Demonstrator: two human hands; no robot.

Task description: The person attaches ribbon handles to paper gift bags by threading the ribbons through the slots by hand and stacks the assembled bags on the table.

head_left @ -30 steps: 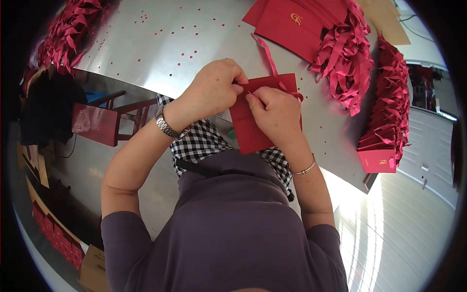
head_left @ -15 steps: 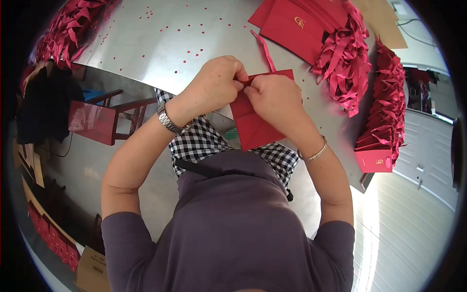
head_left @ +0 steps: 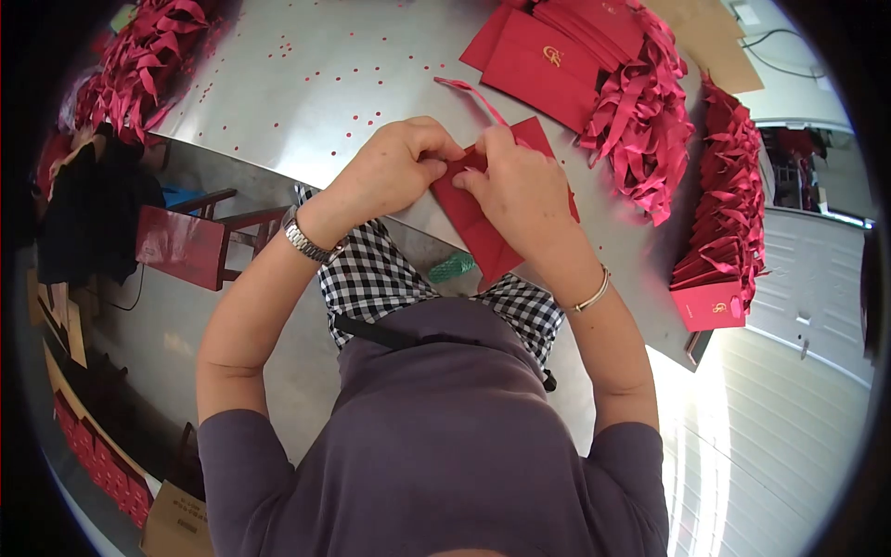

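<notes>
A small red paper bag (head_left: 483,243) hangs over the table's near edge, tilted, between my two hands. My left hand (head_left: 401,169) is closed in a pinch at the bag's upper left edge. Across the upper part of the bag lies my right hand (head_left: 522,190), its thumb and fingers closed on the paper and covering much of it. A pink-red ribbon (head_left: 475,97) rises from behind the right hand's fingers and curves to the left over the metal table. What sits exactly between the fingertips is too small to tell.
Red bags with gold print (head_left: 543,70) lie stacked at the back right, beside heaped ribbons (head_left: 640,139). A long row of ribboned bags (head_left: 719,232) lines the right edge. Small red dots dot the metal table (head_left: 278,84). A wooden stool (head_left: 181,246) stands left.
The bag has turned, its lower end shifting right. The ribbon's free end has swung left. My left hand has moved slightly left and down, and the gap between my hands is wider.
</notes>
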